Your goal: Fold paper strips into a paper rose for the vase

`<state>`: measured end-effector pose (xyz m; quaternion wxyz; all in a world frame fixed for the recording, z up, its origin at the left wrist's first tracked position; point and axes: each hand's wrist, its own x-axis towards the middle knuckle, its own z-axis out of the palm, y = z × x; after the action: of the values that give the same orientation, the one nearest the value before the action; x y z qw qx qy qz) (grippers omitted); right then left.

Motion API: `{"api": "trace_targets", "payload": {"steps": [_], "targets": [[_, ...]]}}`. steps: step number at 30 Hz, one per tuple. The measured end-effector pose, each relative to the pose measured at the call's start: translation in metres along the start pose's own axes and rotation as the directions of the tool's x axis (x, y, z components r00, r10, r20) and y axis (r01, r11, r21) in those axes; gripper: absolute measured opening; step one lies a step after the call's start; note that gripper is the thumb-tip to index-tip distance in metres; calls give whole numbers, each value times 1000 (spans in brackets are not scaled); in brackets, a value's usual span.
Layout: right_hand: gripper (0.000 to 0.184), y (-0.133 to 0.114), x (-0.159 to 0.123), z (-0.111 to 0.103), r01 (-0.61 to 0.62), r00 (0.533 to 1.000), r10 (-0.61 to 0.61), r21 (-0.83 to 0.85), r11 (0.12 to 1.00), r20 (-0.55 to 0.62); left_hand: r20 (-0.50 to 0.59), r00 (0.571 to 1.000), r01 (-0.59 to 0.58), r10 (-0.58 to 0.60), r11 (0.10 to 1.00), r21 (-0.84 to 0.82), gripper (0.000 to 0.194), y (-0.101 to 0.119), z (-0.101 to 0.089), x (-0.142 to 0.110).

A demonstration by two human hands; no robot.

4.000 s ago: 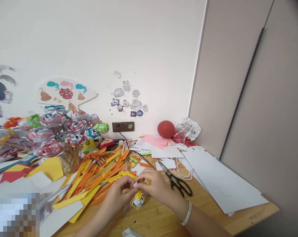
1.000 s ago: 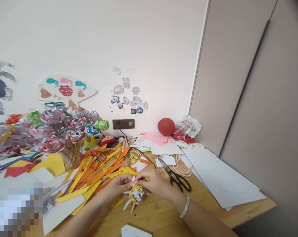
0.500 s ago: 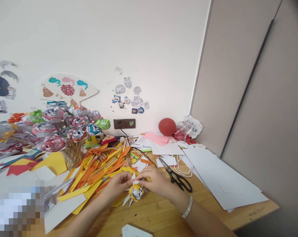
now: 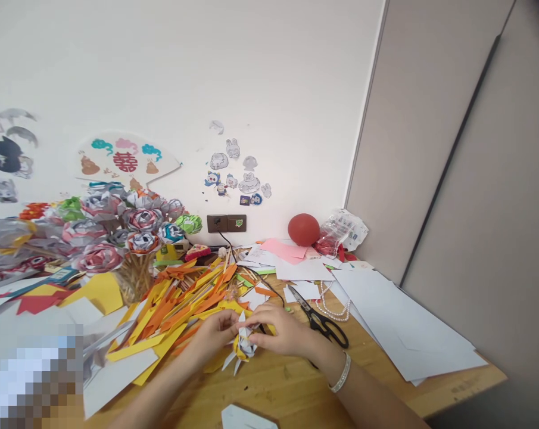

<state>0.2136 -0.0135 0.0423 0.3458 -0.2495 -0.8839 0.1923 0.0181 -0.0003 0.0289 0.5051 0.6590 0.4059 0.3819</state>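
Observation:
A small folded paper flower (image 4: 243, 347) in white and yellow is between my two hands, just above the wooden table. My left hand (image 4: 219, 331) pinches its upper left side, thumb and index finger closed on a white paper tip. My right hand (image 4: 276, 329), with a sparkly bracelet at the wrist, curls over the flower's upper right side, its thumb and fingers closed on the paper. White pointed ends stick out below the flower. My fingers hide part of its top and right side.
Black-handled scissors (image 4: 325, 325) lie right of my hands. Orange and yellow paper strips (image 4: 175, 304) spread to the left, behind them a bunch of paper flowers (image 4: 142, 220). White sheets (image 4: 403, 322) cover the right side; a folded white paper (image 4: 246, 417) lies at the front edge.
My right hand has shifted slightly over the flower, covering more of its right side. The left hand keeps its pinch. The view has moved a little.

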Motion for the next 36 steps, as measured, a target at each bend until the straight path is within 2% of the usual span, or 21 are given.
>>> {"api": "trace_targets", "payload": {"steps": [2, 7, 9, 10, 12, 14, 16, 17, 20, 23, 26, 30, 33, 36], "targets": [[30, 0, 0, 1, 17, 1000, -17, -37, 999, 0, -3, 1000, 2, -2, 1000, -14, 38, 0, 0, 0], [24, 1, 0, 0, 137, 991, -135, -86, 987, 22, 4, 1000, -4, 4, 999, -48, 41, -1, 0, 1], [24, -2, 1, -3, 155, 987, -157, -44, 987, -37, 1, 1000, -17, 17, 998, -68, 43, 1, -1, 0], [25, -4, 1, -6, 148, 983, -147, -1, 989, -107, -5, 1000, -27, 27, 996, -79, 43, 3, -1, 0], [26, -6, 1, -10, 92, 956, -52, 126, 988, -287, -28, 998, -52, 49, 994, -101, 41, 7, -2, -2], [23, -4, 2, -11, -10, 903, 135, 294, 956, -408, -59, 996, -80, 73, 990, -115, 39, 10, -3, -4], [21, 1, 2, -9, -103, 868, 301, 451, 887, -394, -82, 992, -105, 95, 987, -120, 38, 11, -3, -5], [22, 3, 3, -6, -136, 868, 349, 509, 850, -352, -88, 991, -115, 105, 986, -118, 38, 11, -3, -5], [24, 10, 4, 3, -183, 893, 381, 579, 794, -239, -83, 989, -135, 126, 985, -104, 36, 11, -3, -6], [21, 11, 5, 8, -203, 898, 375, 540, 817, -230, -76, 988, -140, 134, 987, -80, 36, 14, -2, -7], [19, 8, 4, 5, -184, 894, 332, 427, 885, -301, -81, 987, -141, 137, 989, -42, 37, 18, -2, -7], [12, 2, 2, -1, -115, 903, 162, 141, 983, -398, -89, 984, -150, 152, 988, 27, 38, 26, -3, -10], [11, -2, 2, -3, -38, 888, 28, -13, 999, -460, -99, 979, -171, 178, 982, 80, 37, 32, -3, -14], [12, -5, 2, -2, 8, 857, -63, -109, 994, -512, -155, 956, -210, 250, 949, 236, 33, 34, 1, -18]]}}
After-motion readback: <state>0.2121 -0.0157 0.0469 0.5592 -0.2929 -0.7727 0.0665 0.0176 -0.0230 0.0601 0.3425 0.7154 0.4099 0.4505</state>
